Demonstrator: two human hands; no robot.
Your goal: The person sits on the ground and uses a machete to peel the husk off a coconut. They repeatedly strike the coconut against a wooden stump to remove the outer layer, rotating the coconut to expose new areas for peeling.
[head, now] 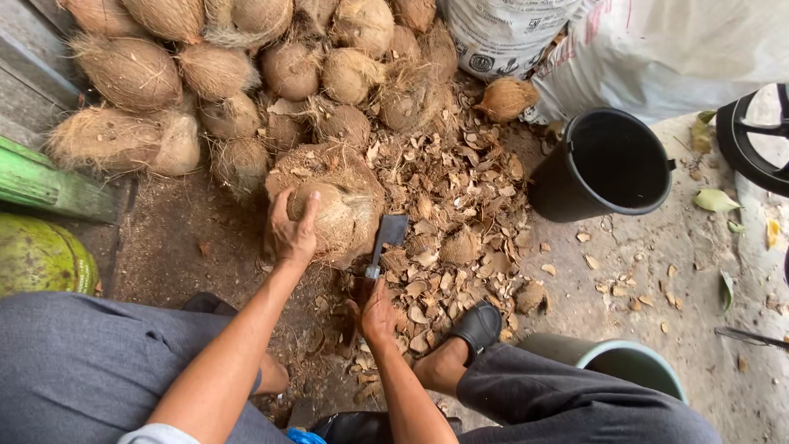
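My left hand (292,229) grips a pale brown coconut (329,215) that rests on a fibrous stump-like block (337,168) on the ground. My right hand (377,313) is closed on the handle of a cleaver (387,241); its flat grey blade lies against the right side of the block, just beside the coconut. Both forearms reach forward from between my knees, which are in dark grey trousers.
A heap of husked coconuts (246,66) fills the back. Shell chips (460,214) litter the ground to the right. A black bucket (604,164) stands at right, a green-rimmed bucket (629,366) by my right knee, white sacks (575,41) behind. My black-shod foot (477,326) rests near the chips.
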